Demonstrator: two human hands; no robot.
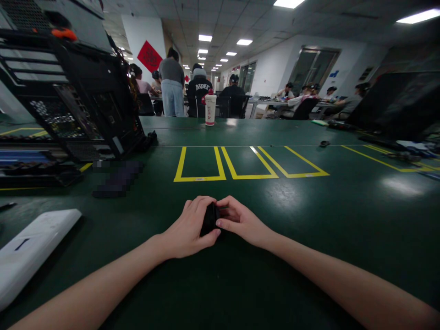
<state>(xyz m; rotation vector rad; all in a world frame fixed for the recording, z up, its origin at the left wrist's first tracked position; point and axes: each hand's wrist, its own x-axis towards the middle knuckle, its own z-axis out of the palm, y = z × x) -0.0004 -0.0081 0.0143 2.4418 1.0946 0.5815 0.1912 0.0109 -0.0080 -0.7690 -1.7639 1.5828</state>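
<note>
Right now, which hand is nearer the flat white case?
Left. The left hand is apart from the flat white case, to its right; the right hand is farther right.

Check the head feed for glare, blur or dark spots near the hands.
Head view, centre: the left hand and right hand look fairly sharp, but the black object between them is too dark for detail. Head view, right: bright glare on the green table, clear of both hands. Head view, left: pixelation hides the detail of a dark item.

I hold a small black object (209,221) at twelve o'clock before me; it is partly covered; its full shape stays hidden.
</note>
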